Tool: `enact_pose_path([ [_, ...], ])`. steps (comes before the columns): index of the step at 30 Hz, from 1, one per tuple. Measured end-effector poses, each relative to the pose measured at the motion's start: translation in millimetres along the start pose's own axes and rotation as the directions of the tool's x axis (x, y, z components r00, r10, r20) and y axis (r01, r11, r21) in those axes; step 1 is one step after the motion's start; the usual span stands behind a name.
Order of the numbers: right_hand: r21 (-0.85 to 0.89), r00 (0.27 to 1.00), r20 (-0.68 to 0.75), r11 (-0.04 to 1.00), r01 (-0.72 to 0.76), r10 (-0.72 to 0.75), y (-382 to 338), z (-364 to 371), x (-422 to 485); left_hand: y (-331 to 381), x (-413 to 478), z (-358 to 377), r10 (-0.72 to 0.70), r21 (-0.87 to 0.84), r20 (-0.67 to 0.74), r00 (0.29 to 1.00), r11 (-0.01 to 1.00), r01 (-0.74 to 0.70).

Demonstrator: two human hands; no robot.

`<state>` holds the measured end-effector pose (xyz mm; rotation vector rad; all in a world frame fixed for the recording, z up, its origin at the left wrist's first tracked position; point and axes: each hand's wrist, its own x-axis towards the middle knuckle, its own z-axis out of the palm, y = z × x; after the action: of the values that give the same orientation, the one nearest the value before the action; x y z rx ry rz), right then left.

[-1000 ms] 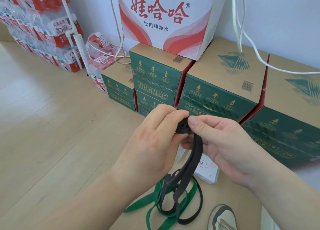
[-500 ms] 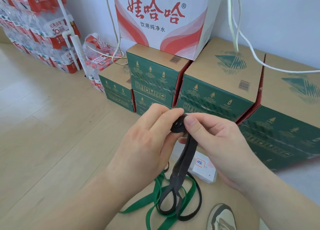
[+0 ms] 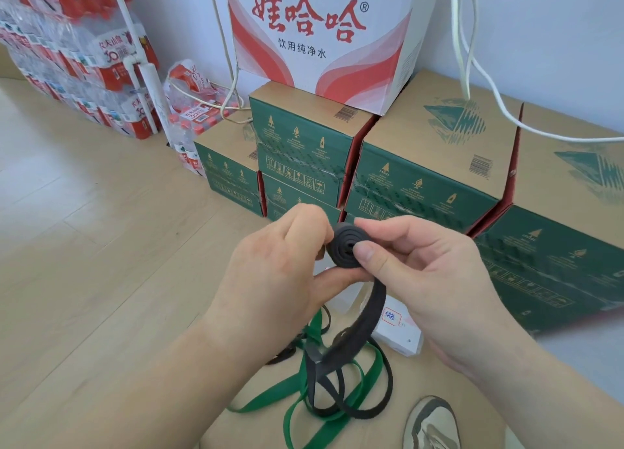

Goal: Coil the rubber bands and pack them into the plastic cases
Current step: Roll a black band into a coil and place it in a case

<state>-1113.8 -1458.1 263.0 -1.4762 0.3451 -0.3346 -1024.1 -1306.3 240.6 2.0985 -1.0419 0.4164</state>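
Observation:
I hold a black rubber band (image 3: 344,246) between both hands, its upper end wound into a tight flat spiral. My left hand (image 3: 280,276) pinches the coil from the left and below. My right hand (image 3: 418,269) presses its thumb on the coil's face. The loose tail (image 3: 368,320) hangs down to a heap of black loops on a cardboard sheet. A green rubber band (image 3: 297,384) lies tangled under them. A white plastic case (image 3: 401,333) with a red-bordered label lies on the cardboard behind the tail, partly hidden by my right hand.
Green and brown cartons (image 3: 422,168) stand stacked close behind my hands, with a white and red carton (image 3: 317,33) on top. Shrink-wrapped water bottles (image 3: 77,53) are piled at far left. White cables (image 3: 472,60) hang down the wall. A shoe (image 3: 432,425) shows at bottom right.
The coil has grown wider and now faces me as a flat spiral. The hanging tail is shorter, and the view has shifted slightly.

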Motion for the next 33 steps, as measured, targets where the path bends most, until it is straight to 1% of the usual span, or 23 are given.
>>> enact_pose_path([
  [2, -0.147, 0.999, -0.006, 0.989, 0.036, -0.037, 0, -3, 2, -1, 0, -1, -0.001, -0.022, 0.059, 0.998, 1.000, 0.002],
  [4, -0.280, 0.997, -0.015, 0.958, 0.066, -0.073, -1, -7, 6, -4, 0, -1, 0.045, -0.031, 0.150, 0.988, 0.999, -0.041],
  [5, -0.311, 0.997, -0.010, 0.948, 0.066, -0.072, -1, -8, 8, -5, -1, -2, 0.077, -0.039, 0.176, 0.981, 0.997, -0.071],
  [8, -0.405, 0.996, 0.049, 0.910, 0.087, -0.073, -3, -9, 7, -7, -2, 0, 0.137, -0.072, 0.167, 0.976, 0.989, -0.127],
  [9, -0.409, 0.995, 0.064, 0.908, 0.090, -0.070, -3, -7, 6, -6, -3, 2, 0.157, -0.082, 0.166, 0.973, 0.986, -0.145],
  [10, -0.373, 0.996, 0.063, 0.925, 0.078, -0.058, -3, -6, 5, -5, -4, 5, 0.176, -0.092, 0.163, 0.971, 0.982, -0.163],
  [13, -0.160, 1.000, 0.010, 0.987, -0.028, 0.030, -5, -7, 7, -3, -6, 10, 0.186, -0.091, 0.124, 0.975, 0.980, -0.175],
  [16, -0.031, 0.997, -0.017, 0.996, -0.079, 0.078, -9, -8, 8, 2, -4, 7, 0.156, -0.106, 0.083, 0.984, 0.984, -0.147],
  [19, 0.057, 0.998, -0.017, 0.997, -0.053, 0.054, -8, -8, 7, 0, 0, 5, 0.122, -0.078, -0.020, 0.992, 0.989, -0.123],
  [21, 0.066, 1.000, -0.020, 0.998, -0.017, 0.019, -8, -7, 5, -2, 2, 2, 0.106, -0.035, -0.081, 0.991, 0.993, -0.109],
  [25, 0.107, 0.999, -0.027, 0.994, 0.031, -0.028, -10, 2, 3, 2, 1, 1, 0.079, 0.000, -0.147, 0.986, 0.997, -0.080],
  [26, 0.094, 0.999, -0.033, 0.995, 0.041, -0.039, -10, 4, 2, 3, 1, 3, 0.060, -0.010, -0.145, 0.988, 0.998, -0.062],
  [28, -0.005, 0.997, -0.046, 0.998, 0.065, -0.065, -8, 4, 3, 5, 1, 4, 0.016, -0.041, -0.096, 0.995, 0.999, -0.020],
  [31, -0.239, 0.987, -0.060, 0.963, 0.127, -0.146, -4, -2, 5, 0, 2, 2, -0.034, -0.092, 0.067, 0.997, 0.995, 0.040],
  [33, -0.373, 0.980, -0.014, 0.910, 0.179, -0.199, -3, -7, 8, -2, 1, -1, -0.044, -0.115, 0.148, 0.988, 0.991, 0.062],
])
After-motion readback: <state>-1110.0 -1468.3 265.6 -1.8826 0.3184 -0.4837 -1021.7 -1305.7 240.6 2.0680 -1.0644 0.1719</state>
